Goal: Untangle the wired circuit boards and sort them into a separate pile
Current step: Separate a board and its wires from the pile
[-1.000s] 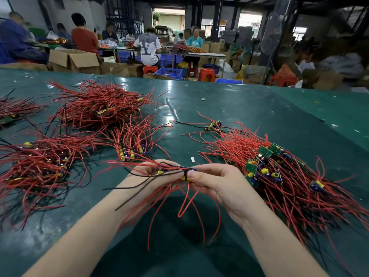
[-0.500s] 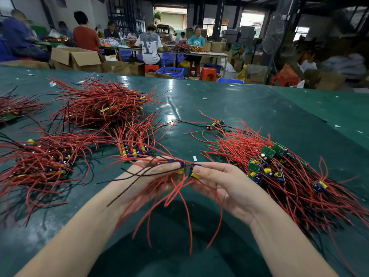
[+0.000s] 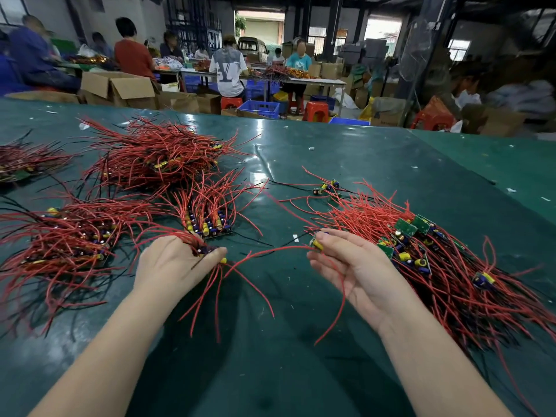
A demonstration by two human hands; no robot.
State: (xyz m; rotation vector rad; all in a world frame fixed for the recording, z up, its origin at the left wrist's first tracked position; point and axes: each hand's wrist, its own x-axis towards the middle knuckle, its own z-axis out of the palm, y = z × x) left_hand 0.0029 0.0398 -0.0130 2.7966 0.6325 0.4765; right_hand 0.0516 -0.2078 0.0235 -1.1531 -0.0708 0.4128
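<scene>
**Two hands, two wired boards, over a green table**

Head view: a workshop with people seated at far benches lies beyond a dark green table [image 3: 391,176]. The left hand [image 3: 174,263] pinches a small wired board [image 3: 209,251], its red wires trailing toward the person. The right hand [image 3: 352,266], palm up, pinches another board [image 3: 316,243] between thumb and fingertips. A tangled pile [image 3: 436,260] lies just right of that hand. Sorted piles [image 3: 150,158] lie beyond and left of the left hand.
</scene>
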